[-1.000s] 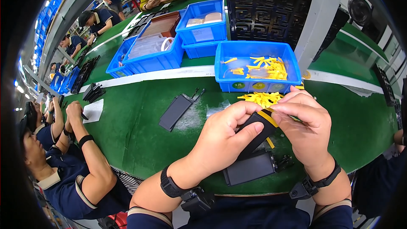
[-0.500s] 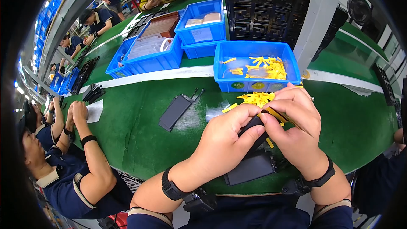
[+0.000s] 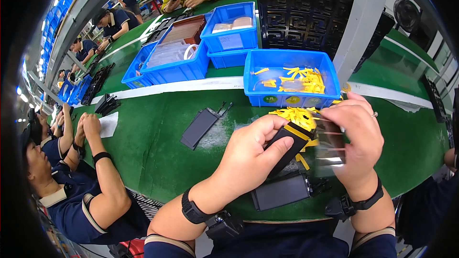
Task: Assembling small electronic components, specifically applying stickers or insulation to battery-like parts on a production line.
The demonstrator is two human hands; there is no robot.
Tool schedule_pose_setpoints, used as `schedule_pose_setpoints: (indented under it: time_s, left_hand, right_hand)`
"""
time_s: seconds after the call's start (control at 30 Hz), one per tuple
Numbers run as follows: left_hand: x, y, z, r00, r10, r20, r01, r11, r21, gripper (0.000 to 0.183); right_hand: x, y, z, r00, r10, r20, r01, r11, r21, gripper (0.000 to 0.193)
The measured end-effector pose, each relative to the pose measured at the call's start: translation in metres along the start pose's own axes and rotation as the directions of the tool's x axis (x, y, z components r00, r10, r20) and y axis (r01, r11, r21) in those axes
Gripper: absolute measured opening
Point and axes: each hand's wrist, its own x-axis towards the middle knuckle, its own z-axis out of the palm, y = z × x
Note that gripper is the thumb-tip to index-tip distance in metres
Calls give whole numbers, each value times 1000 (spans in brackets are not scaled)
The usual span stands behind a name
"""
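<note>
My left hand grips a flat black rectangular pack, thumb on its face and fingers behind. A yellow strip lies across the pack near its far end. Just to the right, my right hand is closed on a clear plastic sheet with thin reddish lines, smeared by motion and apart from the pack. Beyond the pack, loose yellow strips lie heaped on the green table. Below my hands rests another dark flat pack with dark leads at its right end.
A blue bin of yellow strips stands just past the heap. More blue bins are at the back left. Dark packs lie left of my hands. A grey post rises at right. A co-worker sits close on my left.
My right hand has moved right, away from the pack, with the clear sheet in it. The yellow strip now shows across the pack, still in my left hand.
</note>
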Motion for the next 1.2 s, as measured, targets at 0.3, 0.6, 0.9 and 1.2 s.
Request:
schedule_pose_setpoints:
  time_s: [0.3,0.6,0.9,1.2]
  left_hand:
    - [2,-9,-2,999,53,-10,-54,965,-258,20]
    - [-2,0,4,919,395,-7,-367,859,357,33]
    - [0,-1,-2,1000,12,-22,-15,984,-176,23]
    - [-1,-2,-1,999,22,-38,-28,988,-151,24]
  right_hand:
    - [-9,-13,7,995,-6,100,-7,991,131,19]
    - [0,-17,-1,985,-31,168,-9,973,232,22]
    - [-4,-11,10,974,215,77,-228,921,316,22]
    - [-5,-10,10,963,261,62,-267,915,302,22]
